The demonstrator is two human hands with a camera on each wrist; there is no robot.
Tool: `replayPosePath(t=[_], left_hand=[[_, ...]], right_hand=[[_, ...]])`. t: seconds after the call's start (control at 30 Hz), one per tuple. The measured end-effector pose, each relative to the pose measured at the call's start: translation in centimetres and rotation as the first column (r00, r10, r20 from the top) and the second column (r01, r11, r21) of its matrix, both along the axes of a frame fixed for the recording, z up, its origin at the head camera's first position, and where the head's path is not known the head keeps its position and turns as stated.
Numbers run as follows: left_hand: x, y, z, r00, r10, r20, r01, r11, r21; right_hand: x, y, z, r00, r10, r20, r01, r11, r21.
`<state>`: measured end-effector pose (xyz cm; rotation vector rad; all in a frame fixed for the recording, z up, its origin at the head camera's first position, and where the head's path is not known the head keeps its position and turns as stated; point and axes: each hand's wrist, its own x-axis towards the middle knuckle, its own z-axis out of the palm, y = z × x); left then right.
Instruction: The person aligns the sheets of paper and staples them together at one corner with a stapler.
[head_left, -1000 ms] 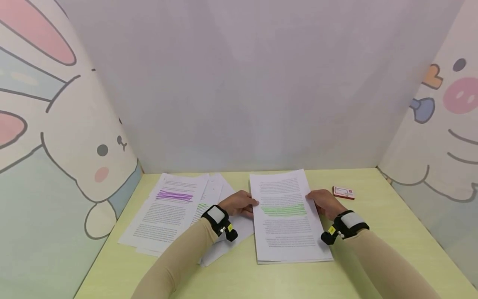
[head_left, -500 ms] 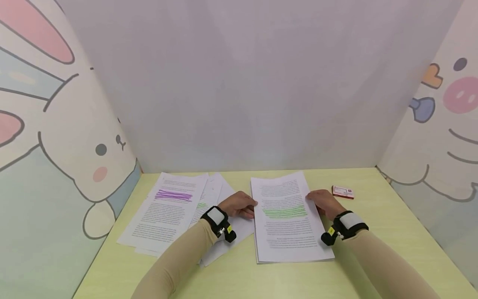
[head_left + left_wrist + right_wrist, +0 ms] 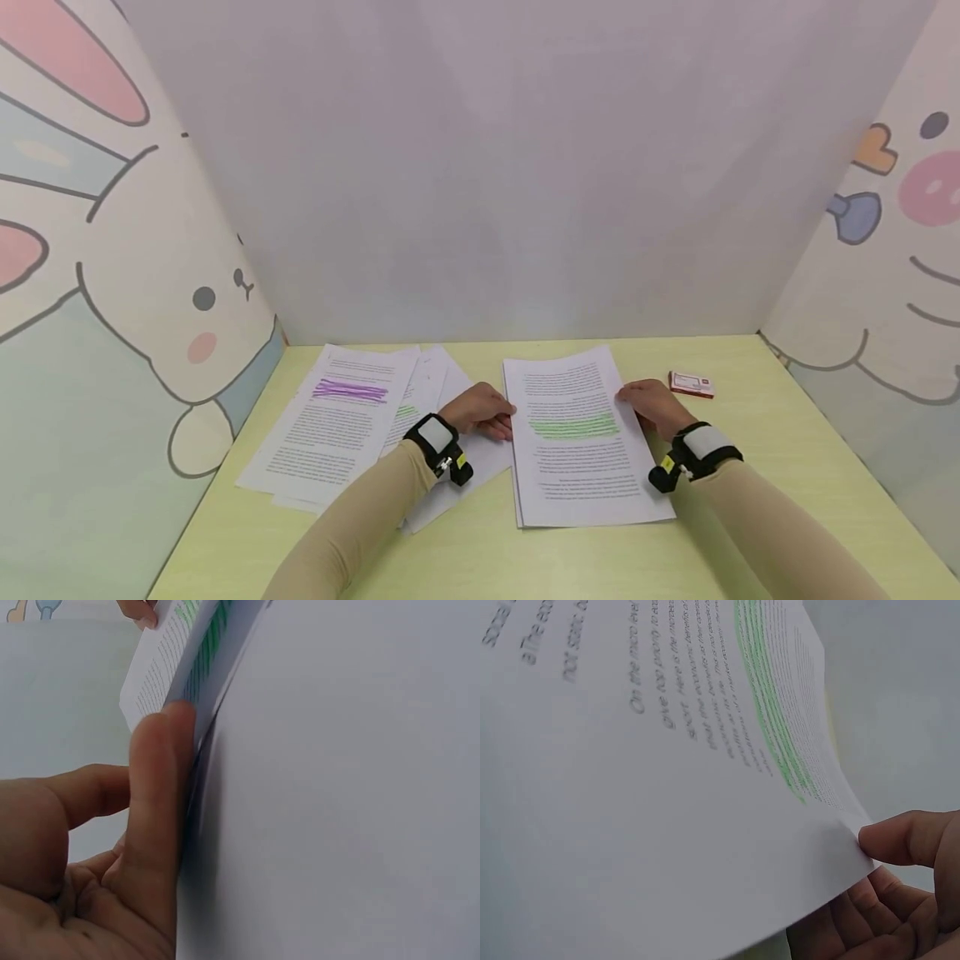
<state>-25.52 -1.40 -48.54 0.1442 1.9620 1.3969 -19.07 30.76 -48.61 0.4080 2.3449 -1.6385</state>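
Left hand (image 3: 483, 410) here, right hand (image 3: 658, 406) there, fingers (image 3: 892, 892) pinching opposite long edges of the white, green-highlighted printed paper stack (image 3: 585, 467) over the pale yellow-green tabletop (image 3: 570, 567), presumably keeping that stack square.

On the table (image 3: 570, 567), we see a paper stack (image 3: 581, 467) right of the frame's lower centre, overlapping sheets (image 3: 330, 442) to its left and a box (image 3: 691, 384) to its right. Behind the table, a wall (image 3: 480, 167) fills the upper middle.
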Motion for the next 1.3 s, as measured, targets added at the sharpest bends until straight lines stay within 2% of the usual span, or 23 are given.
replayPosePath(t=[0.2, 0.5, 0.77, 1.3], left_hand=[[-0.02, -0.14, -0.04, 1.0, 0.005, -0.007, -0.005, 1.0, -0.01], [0.27, -0.43, -0.03, 0.993, -0.028, -0.115, 0.022, 0.998, -0.052], [0.19, -0.38, -0.47, 0.993, -0.028, -0.118, 0.02, 0.998, -0.062], [0.1, -0.31, -0.63, 0.991, -0.016, -0.135, 0.008, 0.998, -0.064]], right_hand=[[-0.03, 0.01, -0.23, 1.0, 0.003, -0.02, -0.002, 1.0, 0.031], [-0.13, -0.23, -0.03, 0.998, 0.017, -0.052, -0.009, 0.986, 0.166], [-0.08, -0.11, -0.19, 0.998, 0.019, -0.065, -0.005, 0.977, 0.212], [-0.02, 0.16, -0.07, 0.993, 0.044, -0.107, -0.008, 0.949, 0.316]])
